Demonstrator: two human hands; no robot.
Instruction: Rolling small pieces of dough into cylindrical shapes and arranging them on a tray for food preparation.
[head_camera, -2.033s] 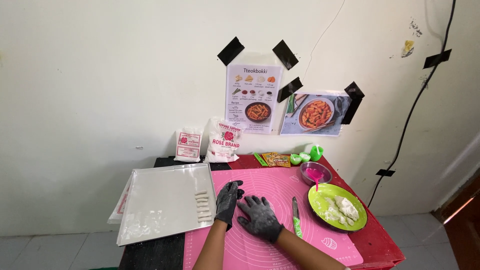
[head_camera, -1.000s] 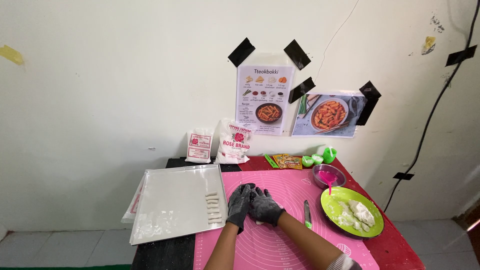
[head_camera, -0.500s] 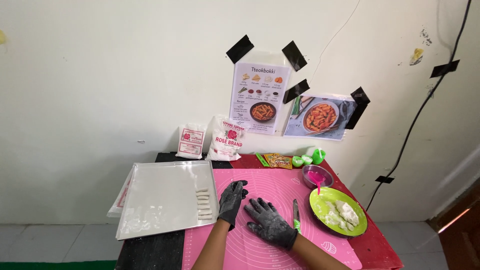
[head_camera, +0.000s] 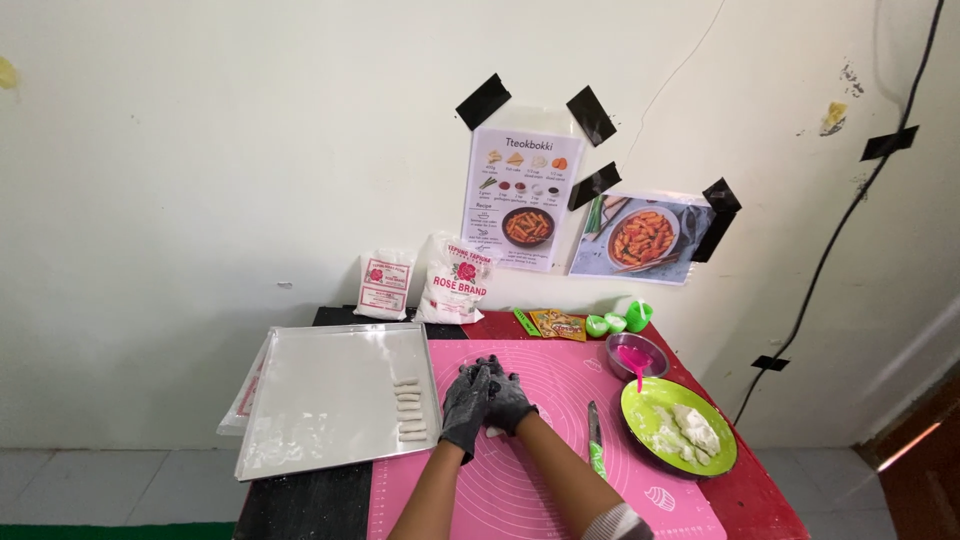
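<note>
Both my hands wear dark gloves and are pressed together over the pink silicone mat. My left hand and my right hand close around a small piece of white dough that peeks out beneath them. Several rolled dough sticks lie in a column along the right edge of the metal tray, just left of my hands.
A green-handled knife lies on the mat's right side. A green plate with white dough, a small bowl with a pink utensil, green cups, two flour bags and wall posters are behind.
My hands, spread apart on the mat half a second ago, have come back together with palms pressed around the dough. The camera view has shifted slightly.
</note>
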